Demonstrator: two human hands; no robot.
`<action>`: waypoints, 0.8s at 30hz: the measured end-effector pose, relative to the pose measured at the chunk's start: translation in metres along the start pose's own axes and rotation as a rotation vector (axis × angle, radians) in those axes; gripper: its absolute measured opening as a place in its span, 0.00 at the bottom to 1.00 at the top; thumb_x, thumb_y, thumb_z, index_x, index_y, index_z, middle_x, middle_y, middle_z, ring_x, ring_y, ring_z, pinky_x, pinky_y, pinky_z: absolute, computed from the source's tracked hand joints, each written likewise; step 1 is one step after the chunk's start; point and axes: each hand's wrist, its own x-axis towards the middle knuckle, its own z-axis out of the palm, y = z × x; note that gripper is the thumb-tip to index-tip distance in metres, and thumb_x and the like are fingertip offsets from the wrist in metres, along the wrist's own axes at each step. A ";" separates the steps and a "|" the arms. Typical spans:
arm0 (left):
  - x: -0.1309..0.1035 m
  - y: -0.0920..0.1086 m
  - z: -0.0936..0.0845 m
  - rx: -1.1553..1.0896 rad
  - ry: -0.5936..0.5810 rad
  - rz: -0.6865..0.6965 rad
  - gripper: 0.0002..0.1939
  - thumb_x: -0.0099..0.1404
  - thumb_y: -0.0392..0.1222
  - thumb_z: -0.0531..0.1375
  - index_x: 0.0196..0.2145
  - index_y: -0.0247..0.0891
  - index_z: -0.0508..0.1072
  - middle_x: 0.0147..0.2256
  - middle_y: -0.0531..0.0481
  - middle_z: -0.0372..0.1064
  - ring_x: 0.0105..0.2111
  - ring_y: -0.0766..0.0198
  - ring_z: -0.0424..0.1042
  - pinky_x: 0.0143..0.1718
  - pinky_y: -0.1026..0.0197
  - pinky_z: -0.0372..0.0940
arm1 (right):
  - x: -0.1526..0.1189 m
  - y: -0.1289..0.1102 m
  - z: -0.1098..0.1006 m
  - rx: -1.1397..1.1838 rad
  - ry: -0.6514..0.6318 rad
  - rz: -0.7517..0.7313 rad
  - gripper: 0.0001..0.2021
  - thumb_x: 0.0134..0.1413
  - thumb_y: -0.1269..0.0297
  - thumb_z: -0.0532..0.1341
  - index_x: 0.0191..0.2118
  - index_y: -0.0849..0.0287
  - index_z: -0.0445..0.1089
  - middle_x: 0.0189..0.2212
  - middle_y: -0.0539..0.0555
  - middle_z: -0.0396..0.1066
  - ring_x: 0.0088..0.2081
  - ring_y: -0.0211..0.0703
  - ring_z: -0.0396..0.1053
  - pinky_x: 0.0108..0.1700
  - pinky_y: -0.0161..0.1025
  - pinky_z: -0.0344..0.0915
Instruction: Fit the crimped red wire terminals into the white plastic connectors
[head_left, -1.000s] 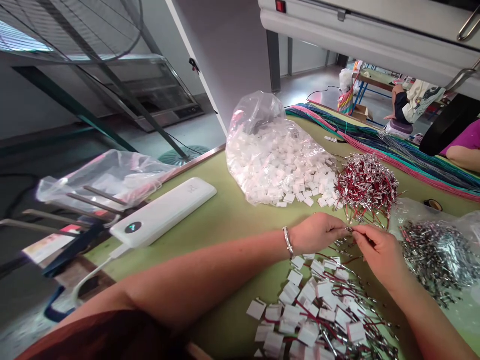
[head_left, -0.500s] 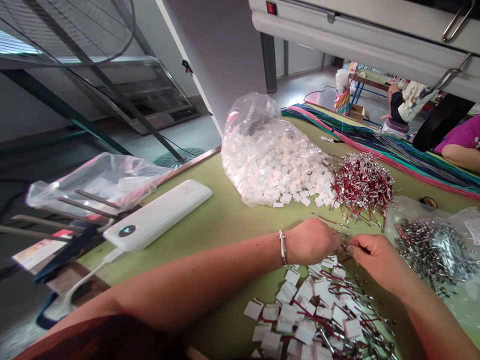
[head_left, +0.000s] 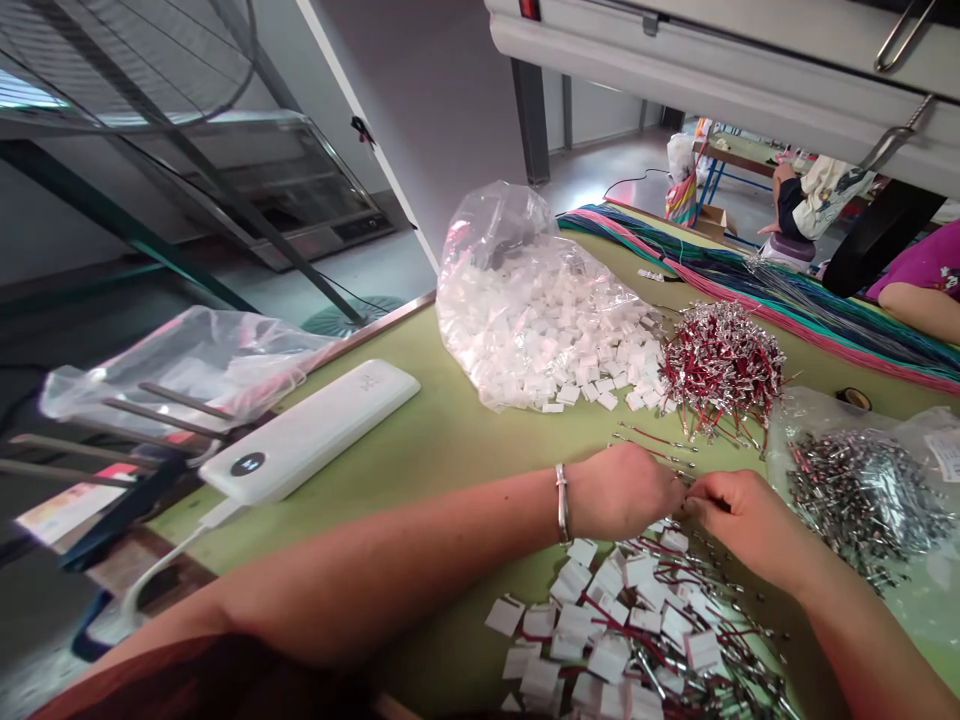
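Observation:
My left hand [head_left: 628, 490], with a silver bangle at the wrist, is closed, its fingertips turned away from view. Close against it, my right hand [head_left: 739, 515] pinches with thumb and forefinger at something too small to make out. Just beyond them lie a few short red wires [head_left: 656, 436] with metal ends. Below the hands spreads a pile of white plastic connector housings [head_left: 611, 655], many with red wires and metal-tipped leads. Farther back is a heap of red wires with crimped terminals [head_left: 724, 355].
A clear bag of white housings [head_left: 540, 320] spills onto the green table [head_left: 450, 440]. On the right lies a bag of metal-ended parts [head_left: 862, 500]. A white power bank [head_left: 315, 430] is plugged into a cable at left. Long coloured wires [head_left: 787, 300] run along the back.
The view has shifted slightly. Both hands stay together in nearly the same spot, with the right fingertips now closer against the left hand.

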 end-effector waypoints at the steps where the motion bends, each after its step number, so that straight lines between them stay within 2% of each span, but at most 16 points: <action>1: 0.001 0.000 -0.002 -0.004 -0.005 -0.017 0.04 0.61 0.30 0.56 0.32 0.35 0.71 0.30 0.51 0.72 0.25 0.66 0.68 0.19 0.59 0.47 | 0.001 0.000 -0.001 0.031 0.007 0.016 0.11 0.55 0.65 0.56 0.25 0.58 0.71 0.21 0.50 0.72 0.24 0.38 0.66 0.25 0.35 0.60; 3: 0.003 -0.004 -0.002 -0.021 0.006 -0.079 0.04 0.61 0.30 0.57 0.34 0.35 0.71 0.29 0.51 0.72 0.25 0.65 0.68 0.20 0.60 0.48 | 0.005 0.002 -0.006 0.059 0.045 0.011 0.11 0.55 0.63 0.56 0.26 0.58 0.72 0.22 0.50 0.72 0.25 0.39 0.67 0.27 0.35 0.61; 5: 0.005 -0.010 0.001 -0.029 0.046 -0.157 0.05 0.62 0.31 0.57 0.34 0.35 0.71 0.29 0.50 0.71 0.27 0.64 0.68 0.20 0.61 0.50 | 0.012 0.008 -0.015 -0.007 0.149 -0.025 0.12 0.56 0.61 0.55 0.29 0.57 0.73 0.25 0.51 0.73 0.28 0.40 0.68 0.31 0.36 0.62; 8: 0.008 -0.020 0.009 -0.049 0.121 -0.250 0.08 0.66 0.37 0.55 0.33 0.35 0.73 0.31 0.48 0.70 0.31 0.63 0.68 0.25 0.61 0.56 | 0.024 0.029 -0.027 -0.359 0.435 -0.008 0.13 0.59 0.58 0.54 0.33 0.56 0.75 0.31 0.53 0.73 0.30 0.42 0.68 0.31 0.37 0.59; 10: 0.009 -0.025 0.015 -0.084 0.157 -0.239 0.11 0.67 0.43 0.55 0.33 0.35 0.74 0.32 0.48 0.70 0.34 0.61 0.68 0.30 0.60 0.60 | 0.031 0.044 -0.030 -0.625 0.523 0.060 0.13 0.58 0.58 0.55 0.33 0.56 0.74 0.32 0.54 0.71 0.30 0.42 0.67 0.28 0.37 0.54; 13: 0.009 -0.027 0.019 -0.115 0.191 -0.209 0.12 0.67 0.46 0.56 0.34 0.35 0.75 0.33 0.47 0.69 0.36 0.61 0.67 0.36 0.59 0.61 | 0.035 0.058 -0.033 -0.801 0.476 0.094 0.12 0.57 0.59 0.55 0.32 0.55 0.74 0.31 0.53 0.69 0.28 0.40 0.65 0.26 0.36 0.48; 16: 0.008 -0.027 0.019 -0.151 0.222 -0.211 0.14 0.68 0.46 0.55 0.34 0.35 0.76 0.32 0.47 0.69 0.35 0.61 0.67 0.37 0.58 0.62 | 0.030 0.058 -0.043 -0.793 0.404 0.111 0.11 0.56 0.60 0.55 0.28 0.55 0.73 0.30 0.51 0.68 0.26 0.38 0.62 0.25 0.36 0.47; 20: 0.008 -0.026 0.015 -0.311 0.317 -0.214 0.13 0.68 0.40 0.54 0.31 0.34 0.76 0.30 0.47 0.70 0.35 0.62 0.67 0.39 0.58 0.63 | 0.014 0.046 -0.066 -0.612 0.291 0.171 0.14 0.54 0.57 0.56 0.22 0.56 0.68 0.22 0.49 0.65 0.22 0.37 0.58 0.25 0.36 0.49; 24: 0.008 -0.023 0.010 -0.746 0.432 -0.326 0.13 0.67 0.38 0.54 0.31 0.33 0.76 0.29 0.48 0.72 0.31 0.66 0.68 0.37 0.62 0.64 | 0.002 0.029 -0.068 -0.360 0.204 0.164 0.17 0.53 0.52 0.54 0.20 0.56 0.62 0.16 0.46 0.55 0.21 0.37 0.52 0.25 0.35 0.48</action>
